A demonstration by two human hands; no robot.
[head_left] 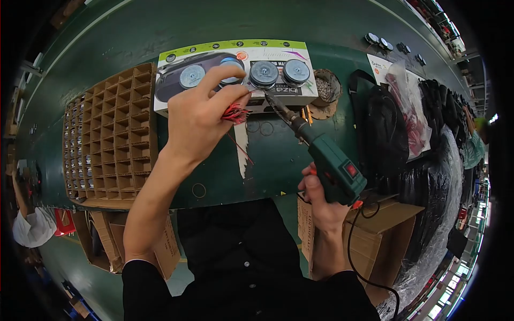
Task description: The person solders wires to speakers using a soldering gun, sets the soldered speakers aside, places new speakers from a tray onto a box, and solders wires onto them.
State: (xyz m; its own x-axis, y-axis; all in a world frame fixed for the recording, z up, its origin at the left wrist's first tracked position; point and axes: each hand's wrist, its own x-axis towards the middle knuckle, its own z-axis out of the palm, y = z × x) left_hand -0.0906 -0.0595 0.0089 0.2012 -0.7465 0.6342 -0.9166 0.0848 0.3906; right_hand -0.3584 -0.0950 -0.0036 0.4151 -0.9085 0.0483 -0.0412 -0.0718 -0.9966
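My left hand (194,115) pinches a bundle of thin red and black wires (235,113), with a few ends hanging below it. In my right hand (325,208) is a green soldering gun (334,168), its fingers wrapped round the handle. The gun's metal tip points up and left, reaching the lower edge of a round silver speaker (264,72). Whether tip and speaker touch, I cannot tell. More speakers stand in the same row on a printed product box (292,99): one (296,71) to the right, and two to the left, one partly behind my fingers.
Left of the box stands a cardboard divider tray (110,139) with speakers in its left columns. A round container of small grains (327,88) sits at right, near a black bag (380,123). The gun's cable (350,251) hangs past an open carton (391,224).
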